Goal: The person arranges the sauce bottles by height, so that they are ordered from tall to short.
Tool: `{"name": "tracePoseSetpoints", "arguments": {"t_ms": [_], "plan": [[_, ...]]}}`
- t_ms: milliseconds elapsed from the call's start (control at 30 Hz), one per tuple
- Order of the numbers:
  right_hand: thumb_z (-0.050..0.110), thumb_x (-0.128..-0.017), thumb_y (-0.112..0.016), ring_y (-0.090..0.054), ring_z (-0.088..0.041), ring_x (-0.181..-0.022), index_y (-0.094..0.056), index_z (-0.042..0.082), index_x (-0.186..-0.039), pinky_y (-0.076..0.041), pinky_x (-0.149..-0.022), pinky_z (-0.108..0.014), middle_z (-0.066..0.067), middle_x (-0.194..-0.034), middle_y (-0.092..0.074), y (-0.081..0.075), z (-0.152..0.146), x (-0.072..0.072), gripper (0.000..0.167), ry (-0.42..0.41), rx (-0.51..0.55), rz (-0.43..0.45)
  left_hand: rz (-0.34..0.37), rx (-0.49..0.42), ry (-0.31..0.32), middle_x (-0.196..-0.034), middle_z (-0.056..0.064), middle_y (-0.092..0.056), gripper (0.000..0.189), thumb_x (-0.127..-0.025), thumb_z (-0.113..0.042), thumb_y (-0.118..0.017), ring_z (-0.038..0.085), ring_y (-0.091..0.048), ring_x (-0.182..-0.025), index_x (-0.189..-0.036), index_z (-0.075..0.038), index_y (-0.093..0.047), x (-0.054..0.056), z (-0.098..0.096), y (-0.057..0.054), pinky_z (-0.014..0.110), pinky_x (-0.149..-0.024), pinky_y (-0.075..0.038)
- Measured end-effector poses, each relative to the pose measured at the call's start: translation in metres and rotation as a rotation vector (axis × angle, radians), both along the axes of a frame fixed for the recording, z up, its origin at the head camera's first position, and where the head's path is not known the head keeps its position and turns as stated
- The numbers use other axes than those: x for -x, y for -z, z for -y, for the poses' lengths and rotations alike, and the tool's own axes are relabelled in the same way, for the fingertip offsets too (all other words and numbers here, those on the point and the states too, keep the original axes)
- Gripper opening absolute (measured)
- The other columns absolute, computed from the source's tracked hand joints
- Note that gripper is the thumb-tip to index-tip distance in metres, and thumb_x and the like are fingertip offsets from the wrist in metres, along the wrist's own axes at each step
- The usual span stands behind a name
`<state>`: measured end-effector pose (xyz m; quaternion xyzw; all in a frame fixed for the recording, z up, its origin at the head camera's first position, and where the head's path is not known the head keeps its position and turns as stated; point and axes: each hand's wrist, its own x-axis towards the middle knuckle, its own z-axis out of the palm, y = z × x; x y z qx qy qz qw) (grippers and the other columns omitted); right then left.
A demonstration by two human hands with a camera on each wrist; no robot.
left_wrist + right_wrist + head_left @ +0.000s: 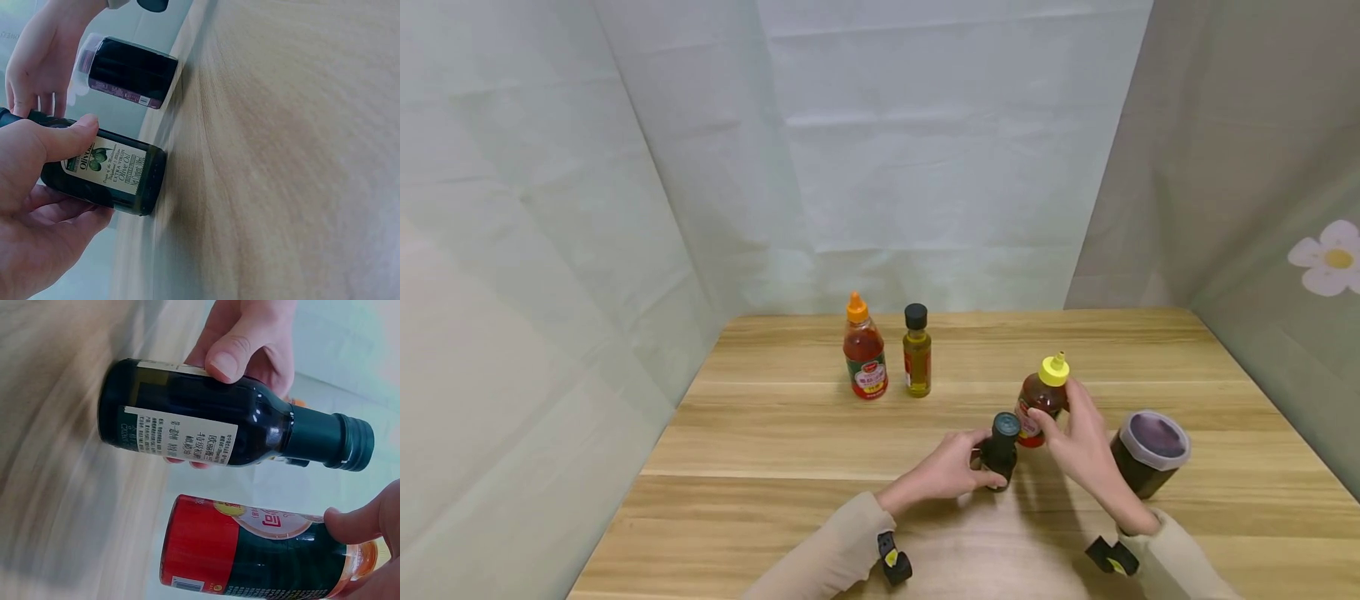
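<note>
My left hand [946, 468] grips a dark green olive oil bottle [1002, 450], thumb on one side and fingers on the other. Its label [109, 164] reads "Extra Virgin Olive Oil" in the left wrist view. Just right of it, my right hand [1086, 442] holds a squeeze bottle of dark red sauce [1043, 398] with a yellow nozzle cap [1054, 370]. In the right wrist view the sauce bottle [269, 556] and the olive oil bottle [187, 412] stand apart, side by side. Whether the sauce bottle's base touches the table I cannot tell.
A dark jar [1138, 471] with a pale translucent lid stands right of my right hand. Farther back are a red sauce bottle [865, 362] with an orange nozzle cap and a yellow oil bottle [917, 362] with a black cap. Pale cloth [925, 167] hangs around the wooden table [760, 433].
</note>
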<state>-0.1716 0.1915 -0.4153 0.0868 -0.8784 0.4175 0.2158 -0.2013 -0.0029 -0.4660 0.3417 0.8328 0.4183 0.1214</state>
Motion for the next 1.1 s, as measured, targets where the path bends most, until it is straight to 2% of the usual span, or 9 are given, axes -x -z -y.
{"name": "tracePoseSetpoints", "arguments": {"t_ms": [333, 733, 1100], "plan": [[-0.003, -0.083, -0.071, -0.059, -0.045, -0.106, -0.049, -0.008, -0.125, -0.049, -0.088, -0.061, -0.027, -0.111, -0.059, 0.004, 0.000, 0.013, 0.048, -0.029, -0.002, -0.025, 0.038, -0.008, -0.016, -0.115, 0.006, -0.069, 0.048, -0.081, -0.019, -0.079, 0.004, -0.063, -0.103, -0.123, -0.006, -0.060, -0.001, -0.001, 0.002, 0.015, -0.087, -0.050], [-0.001, -0.084, -0.070, -0.059, -0.045, -0.111, -0.049, -0.006, -0.128, -0.050, -0.092, -0.058, -0.027, -0.117, -0.061, 0.009, -0.001, 0.021, 0.049, -0.064, 0.029, 0.091, 0.025, -0.016, -0.012, -0.115, 0.005, -0.069, 0.048, -0.081, -0.019, -0.079, 0.002, -0.062, -0.102, -0.123, -0.006, -0.059, -0.001, 0.000, 0.000, 0.014, -0.087, -0.049], [0.003, -0.085, -0.072, -0.060, -0.043, -0.110, -0.051, -0.006, -0.127, -0.049, -0.094, -0.057, -0.027, -0.117, -0.062, 0.007, 0.003, 0.033, 0.048, -0.076, 0.047, 0.114, 0.018, -0.003, -0.021, -0.114, 0.005, -0.069, 0.048, -0.081, -0.020, -0.079, 0.001, -0.062, -0.101, -0.123, -0.005, -0.060, -0.002, -0.001, -0.001, 0.014, -0.086, -0.049]]}}
